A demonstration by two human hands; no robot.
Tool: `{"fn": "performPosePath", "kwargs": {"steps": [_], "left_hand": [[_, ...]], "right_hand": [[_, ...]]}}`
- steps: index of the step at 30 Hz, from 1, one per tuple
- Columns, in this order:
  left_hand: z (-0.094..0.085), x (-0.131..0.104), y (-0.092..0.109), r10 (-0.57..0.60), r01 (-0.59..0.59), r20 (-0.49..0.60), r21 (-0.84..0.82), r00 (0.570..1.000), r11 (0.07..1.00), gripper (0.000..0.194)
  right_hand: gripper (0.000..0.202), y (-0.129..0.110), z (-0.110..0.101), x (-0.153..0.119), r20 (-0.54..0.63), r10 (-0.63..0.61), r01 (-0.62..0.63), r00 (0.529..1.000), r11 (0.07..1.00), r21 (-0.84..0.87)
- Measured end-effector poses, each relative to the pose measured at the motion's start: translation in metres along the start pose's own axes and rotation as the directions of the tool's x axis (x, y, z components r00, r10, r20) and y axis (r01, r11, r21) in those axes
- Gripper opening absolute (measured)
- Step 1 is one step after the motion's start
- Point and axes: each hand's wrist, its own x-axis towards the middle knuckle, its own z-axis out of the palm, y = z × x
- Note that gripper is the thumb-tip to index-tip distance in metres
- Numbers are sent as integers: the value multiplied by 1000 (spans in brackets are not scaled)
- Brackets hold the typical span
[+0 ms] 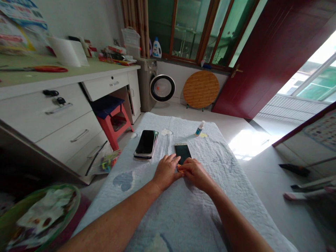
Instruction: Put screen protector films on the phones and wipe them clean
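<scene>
A smartphone (pixel 183 151) with a dark screen and a light frame lies face up on the cloth-covered table. My left hand (pixel 166 168) holds its lower left side, fingertips at the screen's edge and thumb near the bottom. The fingers of my right hand (pixel 196 172) are closed on a small orange cloth (pixel 180 169) pressed at the phone's lower end. Most of that cloth is hidden under the fingers. To the left is a stack of several phones (pixel 146 142), the top one screen up. A small white-capped spray bottle (pixel 200 128) stands farther back on the right.
The light blue patterned cloth (pixel 220 196) covers the table. At left are a red stool (pixel 118 126), a desk with drawers (pixel 63 115) and a full waste bin (pixel 76 196). Behind stand a washing machine with its door open (pixel 162 87) and a round wooden tabletop (pixel 201 89).
</scene>
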Motion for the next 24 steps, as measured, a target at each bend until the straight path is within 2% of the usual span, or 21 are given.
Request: {"fn": "performPosePath", "kwargs": {"steps": [5,8,13,16,20,24], "left_hand": [[-2,1,-3,15,-15,15,9,1000,1000,58],[-4,2,-1,19,-19,27,20,999,1000,58],[-6,2,2,13,-16,52,50,999,999,62],[-7,3,0,26,-30,81,55,996,998,63],[-6,3,-3,36,-41,97,46,995,998,63],[-7,2,-3,38,-41,92,27,995,999,63]], "right_hand": [[22,1,2,0,-15,30,-31,999,998,-57],[24,6,-6,-3,-2,51,-51,999,992,-112],[26,18,-25,-11,30,59,-56,998,994,-92],[24,23,-29,-12,53,55,-51,997,995,-83],[28,30,-24,-3,-15,56,-57,998,990,-125],[24,43,-20,21,-97,71,-87,993,981,-171]]}}
